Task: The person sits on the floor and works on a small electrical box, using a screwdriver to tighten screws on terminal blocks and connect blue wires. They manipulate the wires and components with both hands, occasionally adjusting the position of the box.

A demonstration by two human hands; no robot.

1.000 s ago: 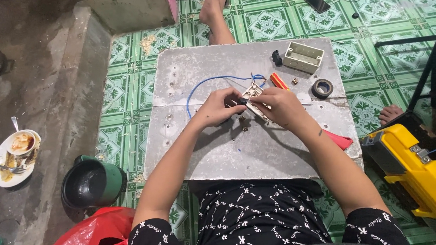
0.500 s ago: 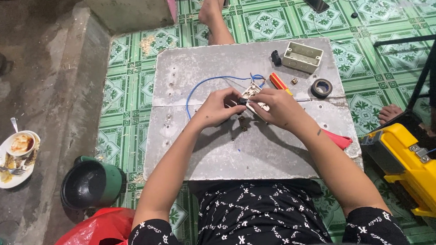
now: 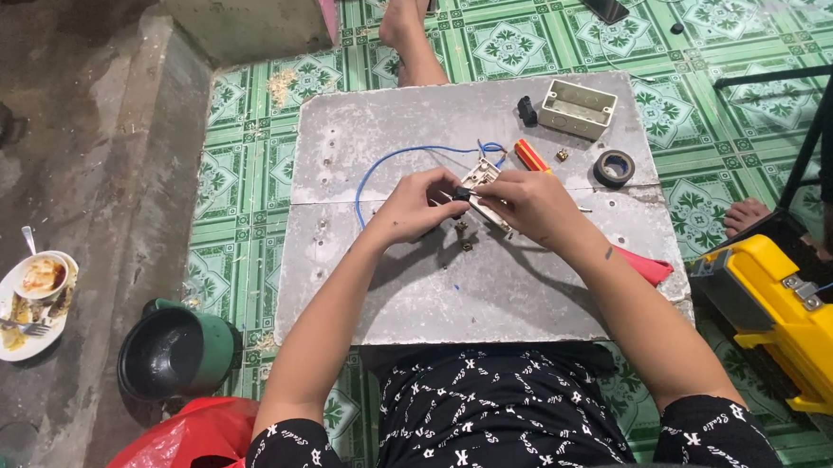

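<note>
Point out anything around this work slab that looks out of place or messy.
A dirty plate with a cup and fork sits on the bare concrete floor at far left, food smeared on it. Sawdust-like crumbs are scattered on the green tiles beyond the slab. Small screws lie loose under both hands.

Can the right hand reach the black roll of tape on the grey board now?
Probably yes, once freed: the right hand holds a small white switch part, and the black roll of tape lies close beside it, nothing between.
</note>
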